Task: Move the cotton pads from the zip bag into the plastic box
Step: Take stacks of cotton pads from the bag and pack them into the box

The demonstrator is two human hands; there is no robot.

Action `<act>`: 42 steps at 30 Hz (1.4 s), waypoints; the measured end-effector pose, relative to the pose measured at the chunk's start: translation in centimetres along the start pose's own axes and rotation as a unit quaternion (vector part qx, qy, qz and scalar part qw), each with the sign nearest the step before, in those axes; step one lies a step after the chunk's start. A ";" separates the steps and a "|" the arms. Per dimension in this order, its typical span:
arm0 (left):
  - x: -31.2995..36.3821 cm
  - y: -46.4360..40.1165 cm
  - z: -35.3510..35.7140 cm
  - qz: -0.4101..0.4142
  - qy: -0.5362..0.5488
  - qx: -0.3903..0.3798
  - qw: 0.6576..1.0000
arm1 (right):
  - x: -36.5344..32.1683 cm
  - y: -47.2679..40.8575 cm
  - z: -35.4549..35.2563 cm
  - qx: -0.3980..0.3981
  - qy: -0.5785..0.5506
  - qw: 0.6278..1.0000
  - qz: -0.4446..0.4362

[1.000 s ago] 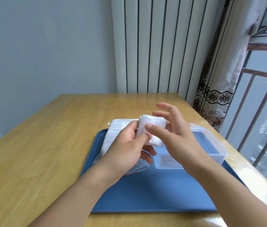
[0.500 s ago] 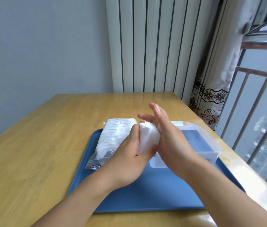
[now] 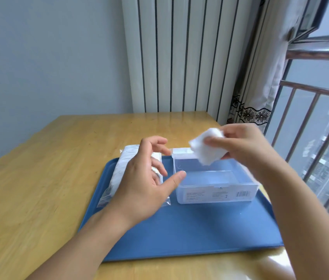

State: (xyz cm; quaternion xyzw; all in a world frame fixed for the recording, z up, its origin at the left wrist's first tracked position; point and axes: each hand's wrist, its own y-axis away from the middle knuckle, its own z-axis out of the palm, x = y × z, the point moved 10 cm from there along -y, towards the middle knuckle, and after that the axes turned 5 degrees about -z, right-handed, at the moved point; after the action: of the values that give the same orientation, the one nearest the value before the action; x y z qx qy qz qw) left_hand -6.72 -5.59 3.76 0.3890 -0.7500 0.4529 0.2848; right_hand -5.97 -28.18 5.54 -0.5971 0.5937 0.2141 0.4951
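I sit at a wooden table (image 3: 38,168) whose pale yellow top shines with daylight near my right. Behind it stands a plain grey-blue wall (image 3: 48,57) and a tall white radiator (image 3: 179,53) with dark gaps between its ribs. To the right hangs a light curtain (image 3: 260,81) with a dark flowered border, beside a window (image 3: 321,98) with metal bars (image 3: 311,122); buildings show blurred outside.

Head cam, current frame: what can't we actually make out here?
- Cotton pads: motion-blurred in the right hand; the count in the wad is unreadable.
- Zip bag: partly covered by the left hand; cannot tell whether its opening is open or how many pads remain.
- Plastic box: label print too small to read.
- Tray: far edge hidden behind box and bag.
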 end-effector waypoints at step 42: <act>0.0 0.8 3.6 0.148 -0.246 -0.146 0.947 | 2.4 0.5 0.3 -0.165 0.388 0.906 -0.024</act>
State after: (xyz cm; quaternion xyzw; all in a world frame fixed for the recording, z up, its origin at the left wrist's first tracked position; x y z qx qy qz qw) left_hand -7.67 -8.58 1.81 0.3270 -0.9039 0.2654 0.0745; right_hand -5.82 -29.01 3.18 -0.7204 0.6805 0.0485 0.1246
